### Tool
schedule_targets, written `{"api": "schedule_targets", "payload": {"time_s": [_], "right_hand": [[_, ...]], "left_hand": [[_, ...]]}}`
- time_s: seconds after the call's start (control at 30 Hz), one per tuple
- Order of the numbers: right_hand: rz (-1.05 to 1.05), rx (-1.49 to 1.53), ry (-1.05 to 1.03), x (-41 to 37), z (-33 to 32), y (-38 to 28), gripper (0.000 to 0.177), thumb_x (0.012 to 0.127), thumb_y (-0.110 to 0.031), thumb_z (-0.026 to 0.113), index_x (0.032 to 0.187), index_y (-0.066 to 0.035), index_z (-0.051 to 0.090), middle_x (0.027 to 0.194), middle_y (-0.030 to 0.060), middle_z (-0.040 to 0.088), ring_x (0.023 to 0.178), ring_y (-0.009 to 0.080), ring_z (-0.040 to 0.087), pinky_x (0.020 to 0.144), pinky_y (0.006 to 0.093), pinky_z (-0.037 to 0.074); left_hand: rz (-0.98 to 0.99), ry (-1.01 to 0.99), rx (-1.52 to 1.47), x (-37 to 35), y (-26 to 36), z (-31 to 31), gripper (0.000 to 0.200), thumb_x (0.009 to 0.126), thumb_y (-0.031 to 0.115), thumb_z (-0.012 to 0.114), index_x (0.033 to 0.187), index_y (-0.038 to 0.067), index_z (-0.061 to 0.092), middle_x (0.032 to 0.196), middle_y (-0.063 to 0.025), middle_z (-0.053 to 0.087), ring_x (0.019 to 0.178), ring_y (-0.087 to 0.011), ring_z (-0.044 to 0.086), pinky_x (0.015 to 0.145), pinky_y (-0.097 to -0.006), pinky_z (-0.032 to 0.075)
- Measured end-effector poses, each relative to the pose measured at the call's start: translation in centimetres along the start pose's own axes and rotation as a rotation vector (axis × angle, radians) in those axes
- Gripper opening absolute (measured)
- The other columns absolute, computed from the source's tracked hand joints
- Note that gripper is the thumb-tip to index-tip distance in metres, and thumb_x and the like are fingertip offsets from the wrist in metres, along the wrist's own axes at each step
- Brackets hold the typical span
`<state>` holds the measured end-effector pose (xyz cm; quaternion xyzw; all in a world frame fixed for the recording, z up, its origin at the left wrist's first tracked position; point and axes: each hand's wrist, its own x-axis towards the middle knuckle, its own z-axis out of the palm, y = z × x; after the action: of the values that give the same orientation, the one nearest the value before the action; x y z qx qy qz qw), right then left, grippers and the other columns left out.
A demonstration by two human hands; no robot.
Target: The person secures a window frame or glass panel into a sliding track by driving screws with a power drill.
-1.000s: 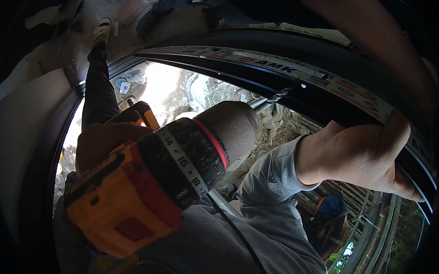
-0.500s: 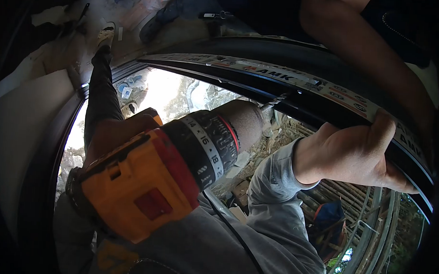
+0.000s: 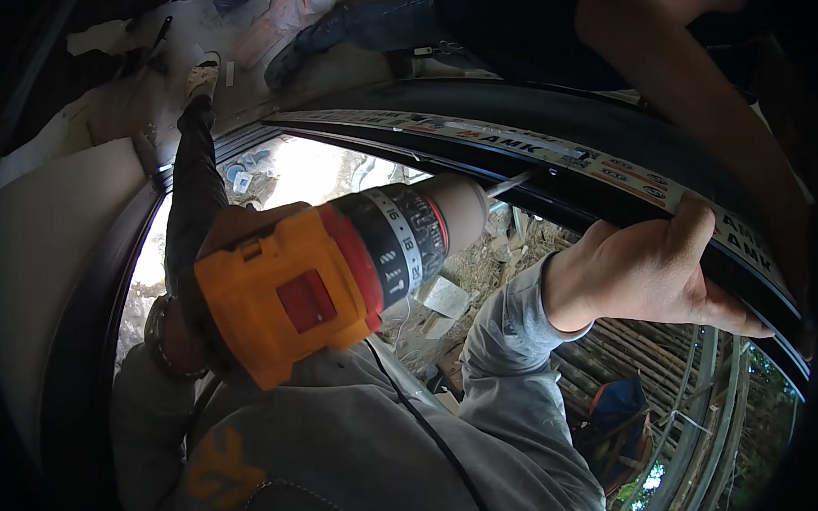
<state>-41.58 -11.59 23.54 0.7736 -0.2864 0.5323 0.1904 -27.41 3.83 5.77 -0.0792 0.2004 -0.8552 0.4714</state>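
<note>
My left hand, mostly hidden behind an orange and black power drill, is closed on it. A bracelet or watch circles that wrist. The drill's thin bit points up and right, its tip at or very near the black metal frame, just left of a small bright spot. Whether the tip touches cannot be told. On the right, my right hand is closed on the same frame, fingers wrapped over its edge. Printed labels run along the frame. A black cord hangs below the drill.
Another person's bare arm reaches in at the upper right. A leg in dark trousers stands at the left, near a pale panel. Through the opening show rubble, poles and a blue and red item.
The drill body has tilted and shifted slightly right and up, its bit still by the frame. My right hand keeps its hold. The whole view has shifted a little.
</note>
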Motion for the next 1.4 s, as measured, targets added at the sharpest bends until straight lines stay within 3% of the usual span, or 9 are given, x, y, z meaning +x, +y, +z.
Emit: {"api": "schedule_targets", "payload": {"time_s": [0.1,0.33,0.73,0.83,1.03,1.1,1.23,1.3,1.4], "right_hand": [[0.004,-0.001,0.002,-0.1,0.0,0.2,0.078,0.069,0.015,0.07,0.132,-0.006,0.031,0.108,0.0158,0.057,0.088,0.0249,0.065,0.078,0.0404,0.064],[-0.005,-0.09,-0.055,-0.2,-0.6,0.5,0.088,0.071,0.016,0.067,0.142,-0.006,0.02,0.112,0.0184,0.056,0.091,0.0261,0.065,0.081,0.0431,0.063],[0.045,0.176,0.038,-0.3,0.6,0.0,0.086,0.072,0.016,0.066,0.141,-0.009,0.022,0.115,0.0163,0.055,0.095,0.0252,0.063,0.084,0.0408,0.063],[0.003,-0.012,-0.038,-0.1,-0.5,0.6,0.085,0.072,0.015,0.066,0.141,-0.008,0.022,0.114,0.0162,0.055,0.095,0.0243,0.063,0.083,0.0394,0.064],[0.044,0.027,0.011,-0.2,0.5,-0.5,0.088,0.072,0.015,0.066,0.143,-0.008,0.019,0.114,0.0167,0.055,0.094,0.0241,0.063,0.082,0.0374,0.064],[0.041,0.013,0.002,-0.2,0.4,-0.4,0.09,0.072,0.015,0.067,0.144,-0.008,0.018,0.115,0.017,0.055,0.095,0.0242,0.063,0.082,0.0369,0.064],[0.071,0.083,0.039,-0.4,0.1,0.4,0.093,0.073,0.014,0.067,0.147,-0.009,0.015,0.118,0.0174,0.054,0.097,0.0247,0.062,0.083,0.0371,0.063],[0.043,0.063,0.031,-0.5,0.2,0.4,0.088,0.075,0.011,0.067,0.146,-0.008,0.018,0.122,0.0185,0.048,0.102,0.0263,0.058,0.086,0.0373,0.062],[-0.043,0.004,-0.003,-0.8,0.3,0.4,0.072,0.082,0.003,0.065,0.144,-0.007,0.03,0.135,0.0219,0.03,0.118,0.0311,0.045,0.093,0.038,0.057]], "left_hand": [[-0.191,0.01,-0.207,-3.9,2.0,-2.4,0.052,0.101,0.041,0.04,0.131,0.0,0.049,0.118,-0.0203,0.062,0.103,-0.0337,0.066,0.089,-0.0479,0.057],[-0.094,0.141,-0.07,-3.8,2.1,0.6,0.044,0.101,0.035,0.044,0.125,-0.001,0.053,0.11,-0.0173,0.066,0.094,-0.0278,0.069,0.08,-0.04,0.061],[-0.094,0.075,-0.147,-3.7,2.0,-0.4,0.051,0.099,0.039,0.046,0.131,0.001,0.048,0.119,-0.0218,0.061,0.102,-0.034,0.066,0.084,-0.0483,0.059],[-0.098,0.059,-0.168,-3.6,1.8,-1.1,0.053,0.098,0.04,0.046,0.133,0.001,0.046,0.121,-0.0229,0.06,0.104,-0.0356,0.065,0.085,-0.0504,0.058],[-0.092,0.035,-0.199,-4.0,1.4,-3.5,0.057,0.097,0.042,0.047,0.136,0.001,0.044,0.124,-0.0247,0.057,0.108,-0.0382,0.064,0.086,-0.0538,0.057],[-0.156,-0.056,-0.345,-3.8,1.1,-5.6,0.068,0.093,0.049,0.046,0.143,0.003,0.037,0.133,-0.0278,0.05,0.113,-0.045,0.058,0.09,-0.0608,0.053],[-0.124,-0.108,-0.3,-3.8,1.0,-5.1,0.069,0.093,0.049,0.047,0.144,0.003,0.036,0.135,-0.0276,0.049,0.116,-0.0462,0.057,0.091,-0.062,0.052],[-0.151,-0.436,-0.198,-4.1,1.5,-3.5,0.07,0.098,0.054,0.044,0.15,0.013,0.021,0.15,-0.0134,0.031,0.134,-0.03,0.042,0.104,-0.0413,0.046],[-0.226,-0.519,-0.444,-3.7,1.2,-3.5,0.07,0.098,0.059,0.039,0.15,0.015,0.023,0.151,-0.0123,0.032,0.135,-0.0303,0.041,0.106,-0.0437,0.043]]}}
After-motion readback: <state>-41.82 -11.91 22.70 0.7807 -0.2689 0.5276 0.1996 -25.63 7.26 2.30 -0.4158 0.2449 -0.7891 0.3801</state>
